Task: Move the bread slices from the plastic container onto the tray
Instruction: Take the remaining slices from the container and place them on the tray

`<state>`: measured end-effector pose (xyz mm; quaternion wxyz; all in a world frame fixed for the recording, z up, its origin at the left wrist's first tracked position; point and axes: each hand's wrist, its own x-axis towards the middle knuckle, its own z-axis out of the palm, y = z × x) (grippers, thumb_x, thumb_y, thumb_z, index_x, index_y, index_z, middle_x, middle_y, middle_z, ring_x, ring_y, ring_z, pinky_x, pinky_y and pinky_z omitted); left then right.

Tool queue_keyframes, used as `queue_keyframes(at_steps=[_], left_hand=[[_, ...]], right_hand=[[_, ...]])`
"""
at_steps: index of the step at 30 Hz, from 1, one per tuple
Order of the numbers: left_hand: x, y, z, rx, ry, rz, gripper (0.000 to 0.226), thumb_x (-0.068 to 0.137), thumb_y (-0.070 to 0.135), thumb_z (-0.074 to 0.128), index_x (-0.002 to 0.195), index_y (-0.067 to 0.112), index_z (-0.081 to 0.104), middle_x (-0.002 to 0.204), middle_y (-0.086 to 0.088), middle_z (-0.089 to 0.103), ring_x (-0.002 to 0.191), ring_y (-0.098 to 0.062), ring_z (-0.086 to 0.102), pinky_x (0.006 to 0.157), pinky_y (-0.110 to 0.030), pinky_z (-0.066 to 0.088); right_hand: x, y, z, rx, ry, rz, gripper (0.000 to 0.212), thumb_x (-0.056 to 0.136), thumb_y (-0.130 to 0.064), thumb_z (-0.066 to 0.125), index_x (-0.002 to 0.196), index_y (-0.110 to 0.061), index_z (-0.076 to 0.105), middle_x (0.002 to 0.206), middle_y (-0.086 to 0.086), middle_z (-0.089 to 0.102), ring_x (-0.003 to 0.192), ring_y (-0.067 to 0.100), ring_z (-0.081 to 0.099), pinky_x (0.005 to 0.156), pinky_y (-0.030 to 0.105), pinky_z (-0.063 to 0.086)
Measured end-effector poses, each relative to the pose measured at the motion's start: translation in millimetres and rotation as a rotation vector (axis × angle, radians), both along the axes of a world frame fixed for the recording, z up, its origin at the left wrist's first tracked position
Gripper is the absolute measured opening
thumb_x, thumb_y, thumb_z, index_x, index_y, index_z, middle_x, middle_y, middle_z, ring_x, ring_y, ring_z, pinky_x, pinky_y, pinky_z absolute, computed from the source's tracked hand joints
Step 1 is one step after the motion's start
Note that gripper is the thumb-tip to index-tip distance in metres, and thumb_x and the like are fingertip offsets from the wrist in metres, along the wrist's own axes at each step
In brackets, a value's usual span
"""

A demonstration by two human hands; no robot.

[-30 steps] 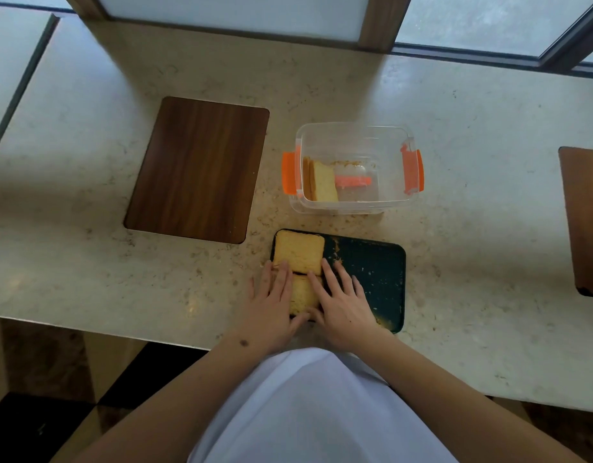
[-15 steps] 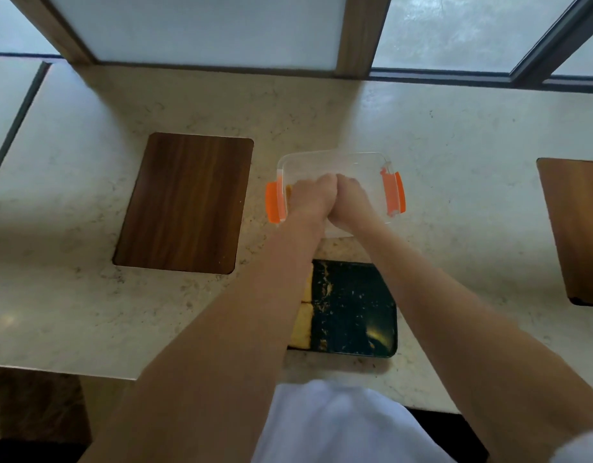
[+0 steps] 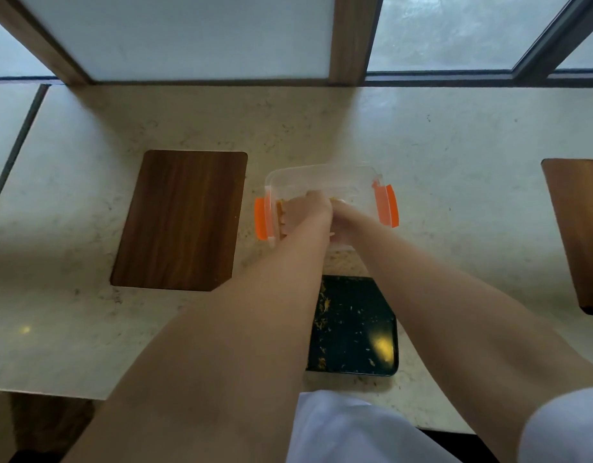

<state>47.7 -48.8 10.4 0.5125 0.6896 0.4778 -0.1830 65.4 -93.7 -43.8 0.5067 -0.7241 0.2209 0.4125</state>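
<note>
A clear plastic container (image 3: 325,173) with orange latches stands on the counter past the dark green tray (image 3: 355,329). Both of my hands are down inside it. My left hand (image 3: 305,212) curls round upright yellow bread slices (image 3: 281,213) at the container's left end. My right hand (image 3: 346,220) presses in against them from the right, and a sliver of bread shows between the two hands. My left forearm hides the left part of the tray and whatever lies there. The visible tray surface holds only crumbs.
A dark wooden board (image 3: 178,218) lies on the beige stone counter (image 3: 455,195) left of the container, and another board (image 3: 579,228) sits at the right edge. A window frame runs along the back. The counter's front edge is close to my body.
One second ago both hands lay on slices on the tray. They have since reached forward into the container and closed together on the bread there.
</note>
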Motion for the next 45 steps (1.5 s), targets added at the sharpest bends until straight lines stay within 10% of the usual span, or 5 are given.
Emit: queue_keyframes(at_steps=[7,20,29,36,45], left_hand=[[7,3,-8,0.053,-0.02,-0.026,0.042,0.099,0.034,0.036,0.12,0.009,0.063,0.105,-0.007,0.068,0.088,-0.024,0.064,0.065,-0.034,0.048],[12,-7,-49,0.388,0.035,-0.374,0.029,0.098,0.024,0.049,0.121,0.01,0.06,0.137,-0.014,0.05,0.122,-0.034,0.048,0.103,-0.047,0.043],[21,3,-65,0.314,0.028,-0.573,0.02,0.09,0.007,0.051,0.07,0.011,0.052,0.072,-0.006,0.057,0.061,-0.02,0.052,0.059,-0.033,0.043],[21,13,-70,0.232,0.039,-0.466,0.047,0.091,0.026,0.056,0.134,0.009,0.047,0.119,-0.012,0.064,0.102,-0.03,0.064,0.071,-0.035,0.045],[29,18,-55,0.194,-0.008,-0.43,0.03,0.094,0.018,0.047,0.12,0.008,0.059,0.111,-0.012,0.066,0.095,-0.028,0.064,0.08,-0.039,0.054]], right_hand=[[10,-23,-9,0.042,0.03,-0.022,0.034,0.092,-0.032,0.06,0.117,-0.01,0.065,0.113,0.011,0.071,0.098,0.028,0.07,0.093,0.044,0.057],[13,-43,-12,0.043,-0.024,-0.002,0.027,0.097,-0.032,0.056,0.107,-0.009,0.066,0.104,0.012,0.074,0.091,0.026,0.072,0.082,0.04,0.062],[18,-42,-20,-0.117,-0.063,0.056,0.023,0.097,-0.024,0.048,0.097,-0.009,0.066,0.087,0.012,0.076,0.079,0.024,0.073,0.072,0.039,0.064],[19,-38,-27,-0.095,-0.031,0.007,0.027,0.091,-0.035,0.058,0.098,-0.01,0.067,0.09,0.012,0.077,0.083,0.025,0.074,0.077,0.042,0.063],[19,-30,-9,-0.174,-0.222,0.048,0.021,0.098,-0.029,0.052,0.106,-0.012,0.063,0.096,0.012,0.074,0.086,0.026,0.074,0.079,0.045,0.063]])
